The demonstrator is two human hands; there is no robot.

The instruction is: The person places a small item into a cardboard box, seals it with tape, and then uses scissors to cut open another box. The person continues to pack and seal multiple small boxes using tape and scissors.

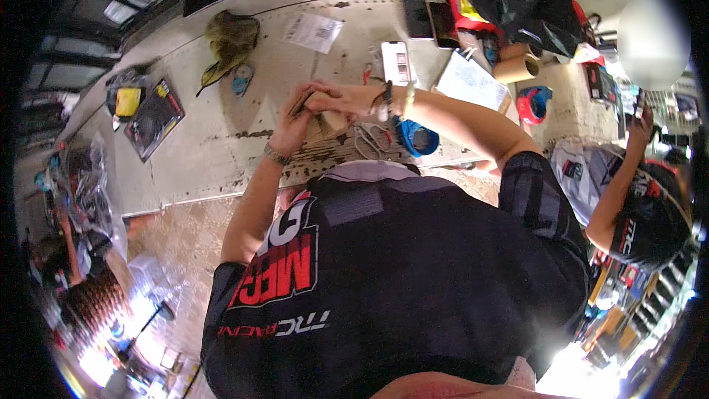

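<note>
Both of my hands meet over the near middle of the table. My left hand [293, 123] is closed, its fingers at the edge of a small brown piece [329, 127] that looks like folded cardboard or paper. Over the top of it, my right hand [334, 97] has its fingers bent round the same piece and close against my left fingers. Parts of the piece are hidden under the hands. Just right of it lie scissors [367, 142] with pale handles, and a blue tape roll [418, 138].
A lit phone [396, 63], a white notepad [470, 80], brown cardboard tubes [515, 69] and a red-and-blue tape dispenser [533, 105] lie to the right. A black package [155, 120] and an olive cap [230, 38] are left. Another person [644, 203] is at the right.
</note>
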